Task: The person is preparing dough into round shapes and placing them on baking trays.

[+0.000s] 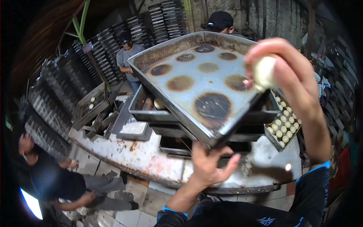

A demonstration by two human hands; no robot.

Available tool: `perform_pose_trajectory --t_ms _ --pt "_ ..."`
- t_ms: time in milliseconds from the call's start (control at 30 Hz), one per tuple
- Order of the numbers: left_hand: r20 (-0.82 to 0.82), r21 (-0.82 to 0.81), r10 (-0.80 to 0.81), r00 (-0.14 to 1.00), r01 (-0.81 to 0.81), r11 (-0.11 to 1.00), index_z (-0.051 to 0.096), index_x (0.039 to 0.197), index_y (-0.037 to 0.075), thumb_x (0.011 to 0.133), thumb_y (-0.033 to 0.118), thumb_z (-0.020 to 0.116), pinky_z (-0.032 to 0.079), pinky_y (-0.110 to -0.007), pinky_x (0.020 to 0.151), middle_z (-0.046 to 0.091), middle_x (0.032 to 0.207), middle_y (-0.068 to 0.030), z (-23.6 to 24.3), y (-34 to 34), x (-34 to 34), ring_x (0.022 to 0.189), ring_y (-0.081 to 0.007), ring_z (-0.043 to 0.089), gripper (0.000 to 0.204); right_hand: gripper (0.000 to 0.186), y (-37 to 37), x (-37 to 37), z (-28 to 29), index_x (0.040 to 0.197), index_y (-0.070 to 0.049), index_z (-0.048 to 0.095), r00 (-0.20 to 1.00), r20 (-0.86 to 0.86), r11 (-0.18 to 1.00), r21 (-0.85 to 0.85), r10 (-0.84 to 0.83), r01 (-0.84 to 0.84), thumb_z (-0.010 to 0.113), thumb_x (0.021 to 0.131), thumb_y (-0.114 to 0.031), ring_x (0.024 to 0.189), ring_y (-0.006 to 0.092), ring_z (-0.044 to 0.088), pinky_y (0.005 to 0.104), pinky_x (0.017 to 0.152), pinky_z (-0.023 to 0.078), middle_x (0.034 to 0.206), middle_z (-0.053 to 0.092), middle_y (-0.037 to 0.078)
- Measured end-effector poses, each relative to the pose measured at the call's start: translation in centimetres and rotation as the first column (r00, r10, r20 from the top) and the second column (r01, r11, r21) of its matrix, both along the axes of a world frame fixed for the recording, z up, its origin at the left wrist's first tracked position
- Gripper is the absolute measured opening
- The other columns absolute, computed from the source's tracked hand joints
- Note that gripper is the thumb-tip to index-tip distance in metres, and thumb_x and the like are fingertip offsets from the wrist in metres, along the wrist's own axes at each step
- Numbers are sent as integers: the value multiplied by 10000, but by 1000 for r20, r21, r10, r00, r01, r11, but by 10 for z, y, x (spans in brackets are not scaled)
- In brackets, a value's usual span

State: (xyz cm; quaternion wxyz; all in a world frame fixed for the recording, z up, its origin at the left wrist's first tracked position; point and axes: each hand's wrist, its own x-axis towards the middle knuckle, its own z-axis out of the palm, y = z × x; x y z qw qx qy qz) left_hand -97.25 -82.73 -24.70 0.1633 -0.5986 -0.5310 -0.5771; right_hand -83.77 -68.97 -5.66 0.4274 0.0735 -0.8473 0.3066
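My right hand [297, 72], raised over the right side of a square metal baking tray [209, 78], has its fingers closed around a pale cream dough ball [264, 72]. Motion blurs the fingertips. The tray lies tilted on top of other stacked trays, one corner pointing toward me. Dark round burn marks cover its flat inside, and no dough lies in the visible part. Below that near corner is my left hand [211, 166], palm up with fingers apart and nothing in it. Its fingertips are close to the corner; whether they touch is unclear.
A tray of several dough balls [284, 123] stands at the right. Left on the worn table [159, 164] are a pan of white powder [133, 128] and a tray with two pale balls [92, 103]. Three people stand beyond the table and at left; stacked trays line the walls.
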Motion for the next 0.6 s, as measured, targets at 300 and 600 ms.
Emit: perform_pose_trajectory --t_ms 300,600 --pt "18 -189 -240 971 239 952 684 1051 115 741 302 806 418 -445 914 638 1136 -36 -62 17 -14 1088 -249 596 383 583 122 -156 18 1350 14 473 603 591 788 607 -536 105 411 1031 -470 1188 339 553 446 991 462 1248 561 223" --pt "612 -559 -473 634 770 308 604 1094 108 939 235 662 462 -208 596 625 798 6 -150 13 -27 655 -132 587 209 621 143 -121 35 1413 -68 505 917 -41 642 702 -396 309 501 989 -521 1349 345 441 480 1129 346 1447 477 222"
